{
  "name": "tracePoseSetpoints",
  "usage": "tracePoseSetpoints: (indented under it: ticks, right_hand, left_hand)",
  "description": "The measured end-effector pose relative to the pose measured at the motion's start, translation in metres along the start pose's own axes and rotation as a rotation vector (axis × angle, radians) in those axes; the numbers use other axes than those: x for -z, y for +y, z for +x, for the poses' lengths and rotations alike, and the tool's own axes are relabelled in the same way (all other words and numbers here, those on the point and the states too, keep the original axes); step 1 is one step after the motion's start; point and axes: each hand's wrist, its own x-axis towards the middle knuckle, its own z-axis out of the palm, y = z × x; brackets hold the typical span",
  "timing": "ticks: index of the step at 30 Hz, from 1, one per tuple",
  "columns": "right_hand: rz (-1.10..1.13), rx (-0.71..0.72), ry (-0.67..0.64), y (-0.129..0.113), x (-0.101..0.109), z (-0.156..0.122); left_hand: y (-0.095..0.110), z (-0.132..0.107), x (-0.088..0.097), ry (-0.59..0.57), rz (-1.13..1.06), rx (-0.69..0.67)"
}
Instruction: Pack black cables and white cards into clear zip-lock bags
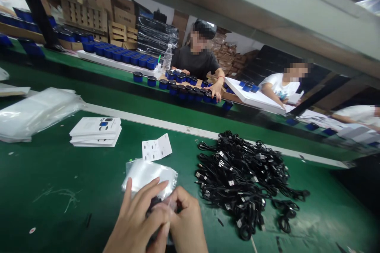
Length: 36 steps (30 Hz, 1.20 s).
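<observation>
At the front edge of my view, both hands meet over a small clear plastic bag (171,202). My left hand (139,217) has its thumb and index finger closed around a black bundle (154,202), which looks like a coiled cable and is mostly covered by fingers; its other fingers are raised. With a pinch, my right hand (188,215) grips the edge of the bag. Just beyond them lies a stack of clear plastic bags (148,174). A folded instruction leaflet (156,148) stands partly open behind that stack.
On the right is a large heap of black USB cables (237,178). A leaflet stack (95,132) and large plastic bags (38,112) lie left. Across the bench, a person's hand (218,89) touches blue-and-black round items (190,93). An overhead beam (237,19) crosses above.
</observation>
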Motion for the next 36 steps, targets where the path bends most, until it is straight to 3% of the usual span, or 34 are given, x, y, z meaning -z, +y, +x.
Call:
tracePoseSetpoints:
  ticks: [2,4,6,8,10,13,20,24,27,30,36]
  right_hand:
    - [0.014,-0.033,-0.095,-0.008,0.007,0.002]
    - [0.075,-0.049,-0.181,-0.014,0.014,0.002]
    - [0.183,-0.053,-0.218,-0.017,0.019,0.001]
    - [0.263,-0.040,-0.196,-0.015,0.021,0.000]
    - [0.230,-0.015,-0.178,-0.010,0.022,-0.001]
    - [0.134,0.004,-0.118,-0.003,0.023,-0.002]
    - [0.160,0.152,-0.019,-0.003,0.027,-0.002]
    - [0.101,0.230,-0.031,-0.009,0.030,-0.003]
    - [0.076,0.190,-0.046,-0.008,0.029,-0.002]
    - [0.080,0.135,-0.037,-0.006,0.025,-0.002]
    - [0.029,0.228,0.096,-0.005,0.011,-0.007]
  left_hand:
    - [-0.008,0.006,0.011,-0.146,-0.060,0.119]
    - [-0.013,0.015,0.023,-0.248,-0.127,0.418]
    - [-0.014,0.023,0.032,-0.342,-0.213,0.627]
    - [-0.011,0.027,0.035,-0.370,-0.273,0.731]
    - [-0.007,0.028,0.033,-0.328,-0.324,0.795]
    - [-0.002,0.026,0.029,-0.278,-0.470,0.842]
    - [-0.005,0.026,0.027,-0.127,-0.698,0.885]
    - [-0.006,0.025,0.025,-0.079,-0.639,0.814]
    - [-0.005,0.022,0.022,-0.046,-0.609,0.767]
    - [-0.004,0.019,0.018,-0.049,-0.674,0.770]
    - [-0.003,0.017,0.011,-0.147,-0.732,0.823]
